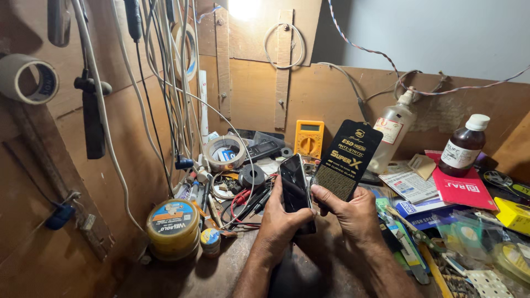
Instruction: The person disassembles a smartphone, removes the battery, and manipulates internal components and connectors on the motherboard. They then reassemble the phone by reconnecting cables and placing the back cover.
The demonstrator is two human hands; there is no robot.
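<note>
Two closed grips: left hand (281, 218) holds phone (295, 185), right hand (353, 212) black packet (349, 160).

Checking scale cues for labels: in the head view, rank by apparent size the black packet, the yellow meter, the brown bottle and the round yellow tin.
1. black packet, in the right hand, nearer the camera
2. round yellow tin
3. brown bottle
4. yellow meter

Tin and bottle look close; order unsure.

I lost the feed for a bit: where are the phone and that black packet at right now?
Done: nothing shows on the phone's glass yet. In hand: the left hand grips the dark phone upright, and the right hand holds the flat black packet beside it. Left: the packet looks unopened.
</note>
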